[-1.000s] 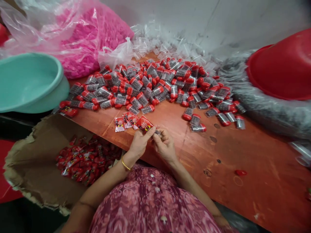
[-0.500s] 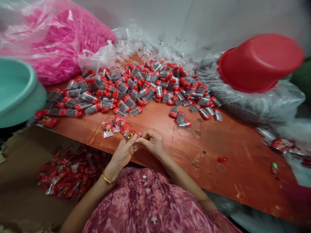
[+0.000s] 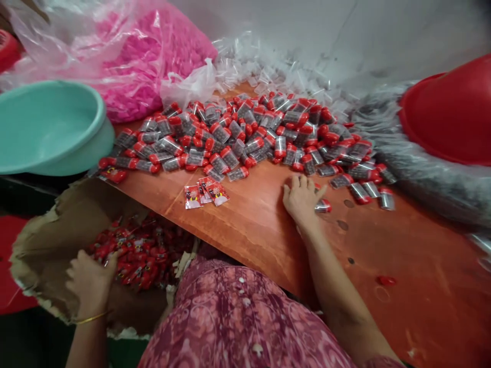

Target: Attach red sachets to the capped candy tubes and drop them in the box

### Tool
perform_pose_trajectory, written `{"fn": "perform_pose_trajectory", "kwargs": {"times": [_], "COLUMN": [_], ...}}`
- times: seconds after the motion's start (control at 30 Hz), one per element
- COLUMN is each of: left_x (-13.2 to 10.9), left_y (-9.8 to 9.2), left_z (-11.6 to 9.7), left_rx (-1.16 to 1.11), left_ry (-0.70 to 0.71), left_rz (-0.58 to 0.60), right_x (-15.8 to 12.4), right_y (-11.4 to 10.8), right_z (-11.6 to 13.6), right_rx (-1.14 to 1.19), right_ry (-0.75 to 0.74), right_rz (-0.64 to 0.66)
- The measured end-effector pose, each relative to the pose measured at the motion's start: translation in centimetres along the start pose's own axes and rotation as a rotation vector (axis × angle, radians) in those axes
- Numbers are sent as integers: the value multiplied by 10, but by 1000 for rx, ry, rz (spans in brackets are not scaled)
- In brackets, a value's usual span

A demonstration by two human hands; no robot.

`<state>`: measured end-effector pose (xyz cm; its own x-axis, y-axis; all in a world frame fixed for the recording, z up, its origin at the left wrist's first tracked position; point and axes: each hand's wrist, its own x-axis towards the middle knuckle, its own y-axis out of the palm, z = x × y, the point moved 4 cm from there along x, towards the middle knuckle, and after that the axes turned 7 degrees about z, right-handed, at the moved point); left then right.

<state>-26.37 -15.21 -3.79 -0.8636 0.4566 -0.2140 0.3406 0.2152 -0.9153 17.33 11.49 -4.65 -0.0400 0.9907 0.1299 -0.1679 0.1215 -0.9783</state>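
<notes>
My left hand (image 3: 92,278) is over the cardboard box (image 3: 49,255) beside the table, its fingers spread and nothing seen in them. Close to its fingertips lies a heap of small red wrapped packets (image 3: 141,255). On the table, my right hand (image 3: 302,199) reaches forward, palm down with fingers apart, over a few small clear containers with red caps (image 3: 324,206). The hand partly hides them. A small fan of flat red printed sachets (image 3: 205,191) lies to the left of this hand, near the table edge.
A large pile of red-capped clear containers (image 3: 230,135) covers the back of the table (image 3: 253,220). Behind it are clear tubes (image 3: 268,71). A teal basin (image 3: 49,128) and a bag of pink pieces (image 3: 141,56) stand left, a red tub (image 3: 452,112) right.
My hands have parted from the red sachet they held. The left has moved down to the box, the right across to the loose containers. The view has turned left.
</notes>
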Motion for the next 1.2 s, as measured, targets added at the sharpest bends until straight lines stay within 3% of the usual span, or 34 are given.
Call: {"fn": "perform_pose_trajectory", "kwargs": {"times": [0.07,0.1,0.17,0.23,0.33,0.4,0.6,0.83,1.07,1.2], "left_x": [-9,-17,-38,-57,-70,-71,-75,-75,-73,-72], "left_y": [6,14,33,53,82,96,108,105,96,88], "left_z": [-19,-40,-93,-147,-204,-223,-226,-224,-230,-231], "left_rx": [65,13,-63,-61,30,93,85,111,37,-79], "left_ry": [107,237,578,825,1021,1072,1087,1037,1060,1028], "left_rz": [-116,-104,-63,-23,53,92,65,53,40,-23], "right_x": [-16,-26,-44,-58,-71,-75,-74,-48,-48,-44], "right_y": [4,6,8,10,12,10,-6,2,8,5], "right_z": [18,30,50,65,73,73,91,128,121,118], "right_rx": [-45,-49,-35,-13,26,58,163,229,341,596], "right_ry": [-104,-147,-213,-247,-261,-287,-423,-398,-373,-303], "right_rz": [73,103,144,144,91,56,1,163,126,125]}}
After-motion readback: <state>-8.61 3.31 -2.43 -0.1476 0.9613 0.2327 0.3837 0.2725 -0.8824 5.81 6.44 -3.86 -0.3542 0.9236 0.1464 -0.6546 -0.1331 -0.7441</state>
